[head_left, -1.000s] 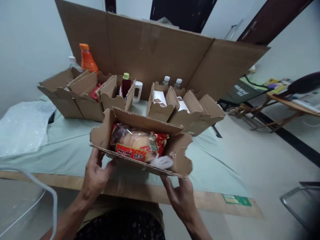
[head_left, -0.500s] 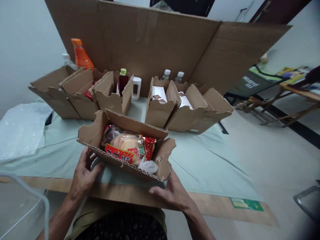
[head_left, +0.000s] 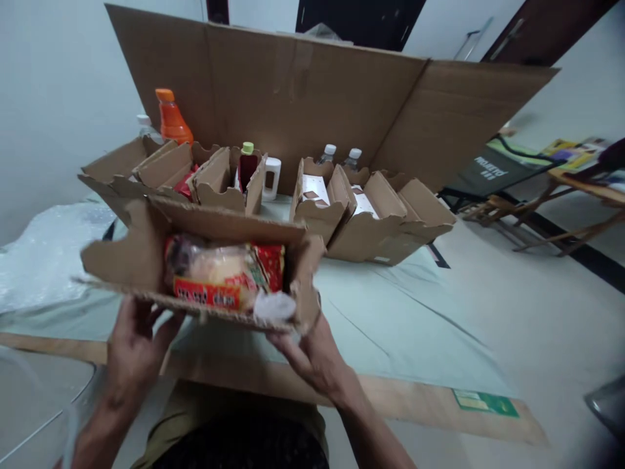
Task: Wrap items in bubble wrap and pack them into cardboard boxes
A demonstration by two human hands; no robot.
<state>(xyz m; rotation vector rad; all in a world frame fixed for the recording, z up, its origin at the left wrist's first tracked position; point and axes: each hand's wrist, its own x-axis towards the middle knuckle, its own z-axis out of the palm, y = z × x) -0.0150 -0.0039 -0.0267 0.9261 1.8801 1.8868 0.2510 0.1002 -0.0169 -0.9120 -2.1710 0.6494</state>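
1. Table [head_left: 405, 400], its wooden edge running along the bottom of the frame, is spread with a pale green cloth [head_left: 381, 326].
2. A tall cardboard panel [head_left: 342, 98] stands behind everything, across the upper part of the frame.
3. Open cardboard boxes stand in front of it in two rows, one row [head_left: 222, 197] at left of centre, the other row [head_left: 375, 238] at right of centre.
4. The held box [head_left: 117, 260], also open cardboard, is left of centre in the lower half, in front of the left row; its opening faces the camera and its long side slants down to the right.
5. Bubble wrap [head_left: 43, 254] lies at the left edge of the frame.
6. The left hand [head_left: 137, 342] and right hand [head_left: 315, 348] are apart, both clamped on the held box: one under its front edge at lower left, the other at its right end. Some fingertips are hidden.
7. A red and clear snack bag [head_left: 219, 273] lies inside the held box; its print is blurred.
8. An orange bottle [head_left: 173, 124] rises at upper left.
9. A white handle [head_left: 271, 179] shows near the centre.
10. A small whitish bundle [head_left: 274, 306] sits beside the snack bag, in the box's right front corner.
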